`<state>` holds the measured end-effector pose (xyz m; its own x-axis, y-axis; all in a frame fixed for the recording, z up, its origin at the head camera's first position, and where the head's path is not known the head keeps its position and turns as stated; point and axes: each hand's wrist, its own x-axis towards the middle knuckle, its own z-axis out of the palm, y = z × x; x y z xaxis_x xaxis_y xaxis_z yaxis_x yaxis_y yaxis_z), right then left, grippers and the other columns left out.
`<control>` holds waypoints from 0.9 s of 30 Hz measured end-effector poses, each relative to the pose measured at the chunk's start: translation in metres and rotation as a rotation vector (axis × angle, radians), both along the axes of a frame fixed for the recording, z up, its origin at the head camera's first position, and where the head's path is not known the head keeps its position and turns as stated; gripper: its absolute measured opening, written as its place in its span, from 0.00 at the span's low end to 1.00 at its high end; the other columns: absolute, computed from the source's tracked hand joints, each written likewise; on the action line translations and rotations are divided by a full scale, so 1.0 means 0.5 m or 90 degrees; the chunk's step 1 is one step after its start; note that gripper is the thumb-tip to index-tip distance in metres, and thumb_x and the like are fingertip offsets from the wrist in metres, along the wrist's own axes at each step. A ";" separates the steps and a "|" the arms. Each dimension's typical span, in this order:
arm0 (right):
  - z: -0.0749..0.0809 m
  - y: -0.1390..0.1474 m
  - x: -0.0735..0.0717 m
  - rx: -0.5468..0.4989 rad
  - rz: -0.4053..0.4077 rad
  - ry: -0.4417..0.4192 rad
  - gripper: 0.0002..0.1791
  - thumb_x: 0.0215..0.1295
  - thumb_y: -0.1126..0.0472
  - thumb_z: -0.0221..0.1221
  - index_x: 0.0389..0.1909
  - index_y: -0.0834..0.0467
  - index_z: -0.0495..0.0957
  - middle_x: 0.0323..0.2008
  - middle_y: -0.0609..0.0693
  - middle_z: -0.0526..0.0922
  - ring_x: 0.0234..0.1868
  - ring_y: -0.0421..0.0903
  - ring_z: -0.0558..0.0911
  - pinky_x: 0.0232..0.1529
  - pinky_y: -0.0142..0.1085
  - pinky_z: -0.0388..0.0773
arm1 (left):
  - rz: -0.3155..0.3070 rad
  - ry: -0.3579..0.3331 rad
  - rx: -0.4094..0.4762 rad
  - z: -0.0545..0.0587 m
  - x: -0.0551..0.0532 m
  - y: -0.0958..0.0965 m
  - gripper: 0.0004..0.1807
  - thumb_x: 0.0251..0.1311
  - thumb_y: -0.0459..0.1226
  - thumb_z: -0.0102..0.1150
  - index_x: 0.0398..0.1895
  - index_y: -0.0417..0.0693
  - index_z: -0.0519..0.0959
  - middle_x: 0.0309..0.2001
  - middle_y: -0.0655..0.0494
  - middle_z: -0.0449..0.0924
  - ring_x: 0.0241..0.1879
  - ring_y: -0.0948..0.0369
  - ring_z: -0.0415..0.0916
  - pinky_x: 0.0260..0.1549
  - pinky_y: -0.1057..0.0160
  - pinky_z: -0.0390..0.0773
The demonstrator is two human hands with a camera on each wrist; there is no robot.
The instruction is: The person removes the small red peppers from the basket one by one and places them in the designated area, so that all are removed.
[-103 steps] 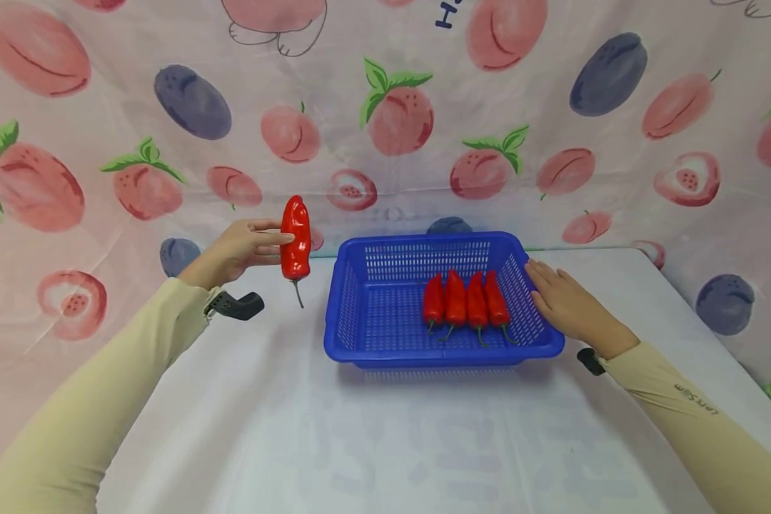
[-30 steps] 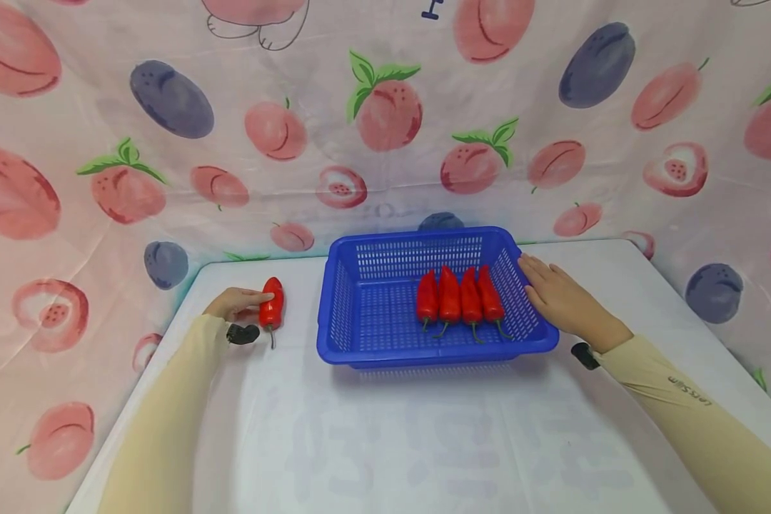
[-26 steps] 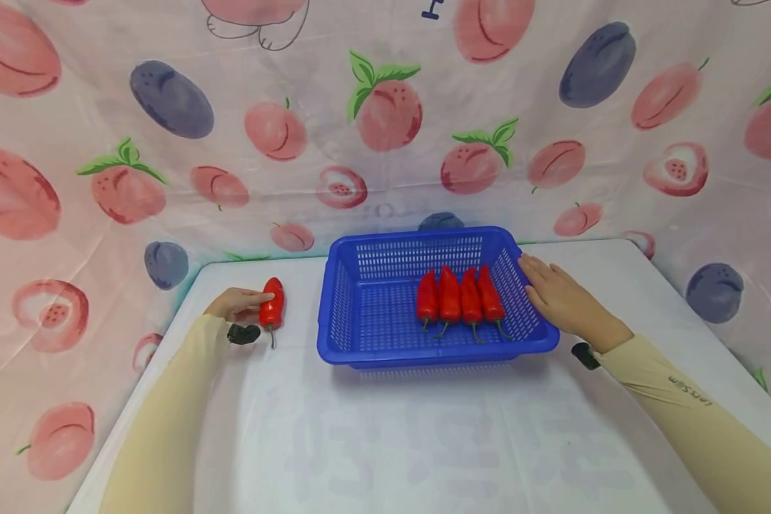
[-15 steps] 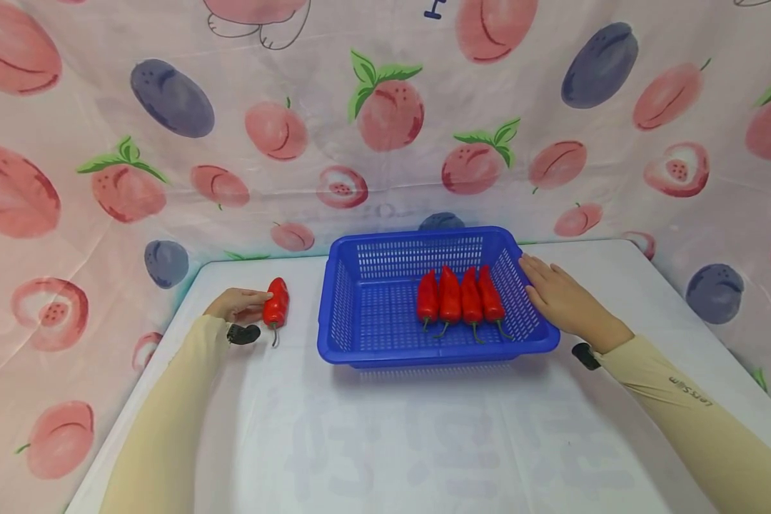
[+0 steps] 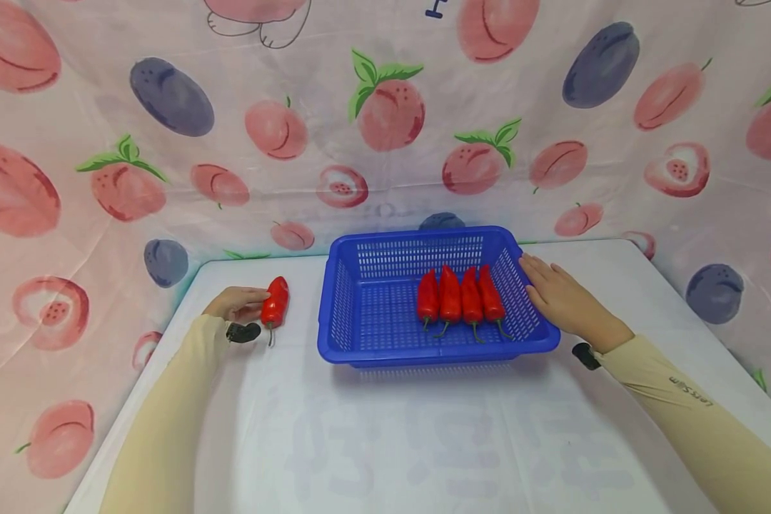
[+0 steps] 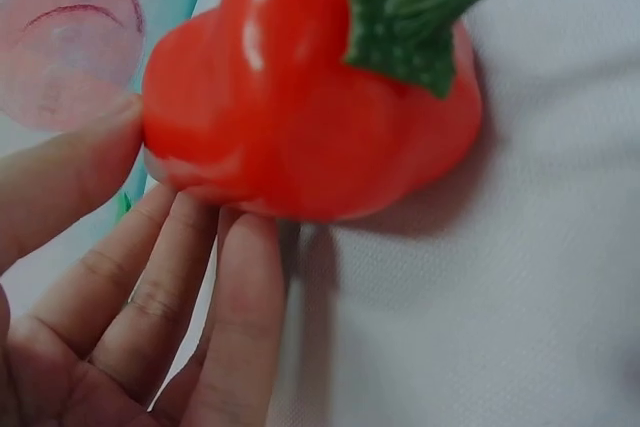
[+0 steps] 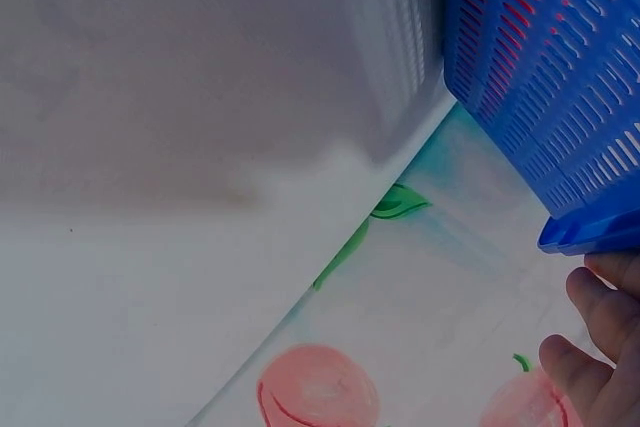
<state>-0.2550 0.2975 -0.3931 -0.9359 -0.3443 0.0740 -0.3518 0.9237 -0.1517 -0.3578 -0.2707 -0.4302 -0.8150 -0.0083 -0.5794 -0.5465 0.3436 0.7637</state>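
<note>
While left hand [image 5: 236,303] touches pepper [image 5: 275,301], right hand [image 5: 567,298] touching basket [image 5: 417,356]; peppers [image 5: 450,296] inside

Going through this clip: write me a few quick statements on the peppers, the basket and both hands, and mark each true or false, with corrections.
1. Four red peppers lie side by side in the blue basket. True.
2. Seen from the head camera, those peppers sit in the left half of the blue basket. False: they are in the right half.
3. The left hand touches the loose pepper outside the blue basket. True.
4. The right hand holds a pepper. False: it holds none; its fingers are at the right rim of the blue basket.
5. The stems in the blue basket point toward the person. True.
</note>
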 end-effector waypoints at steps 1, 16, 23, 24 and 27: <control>0.000 0.000 0.000 -0.001 0.000 0.000 0.32 0.71 0.59 0.42 0.70 0.70 0.49 0.70 0.68 0.53 0.70 0.66 0.54 0.69 0.62 0.49 | 0.006 -0.001 0.000 0.001 0.001 0.001 0.35 0.63 0.46 0.56 0.69 0.43 0.60 0.66 0.43 0.63 0.36 0.65 0.76 0.47 0.71 0.79; -0.009 0.003 0.001 -0.003 -0.005 0.001 0.32 0.72 0.58 0.41 0.70 0.70 0.48 0.70 0.68 0.53 0.71 0.65 0.53 0.70 0.61 0.48 | -0.002 0.009 0.005 0.001 0.002 0.008 0.35 0.63 0.46 0.56 0.69 0.41 0.60 0.56 0.49 0.72 0.37 0.65 0.76 0.49 0.69 0.79; -0.014 0.004 -0.001 -0.006 0.001 0.018 0.31 0.71 0.59 0.42 0.70 0.70 0.49 0.70 0.68 0.54 0.70 0.65 0.54 0.69 0.62 0.49 | 0.005 -0.003 0.008 0.002 -0.005 0.011 0.35 0.64 0.47 0.55 0.70 0.41 0.59 0.67 0.42 0.62 0.38 0.62 0.76 0.46 0.69 0.81; -0.014 0.004 -0.001 -0.007 0.001 0.021 0.31 0.71 0.59 0.42 0.70 0.70 0.49 0.70 0.68 0.54 0.70 0.65 0.54 0.69 0.62 0.49 | 0.006 -0.004 0.006 0.002 -0.004 0.011 0.35 0.63 0.47 0.55 0.70 0.41 0.59 0.67 0.43 0.62 0.39 0.62 0.76 0.46 0.69 0.81; -0.015 0.004 0.000 -0.009 0.003 0.028 0.31 0.71 0.59 0.43 0.70 0.70 0.50 0.69 0.68 0.55 0.70 0.65 0.55 0.69 0.62 0.51 | 0.011 -0.003 0.009 0.004 -0.004 0.010 0.35 0.63 0.47 0.56 0.69 0.42 0.59 0.67 0.43 0.63 0.40 0.62 0.76 0.48 0.68 0.80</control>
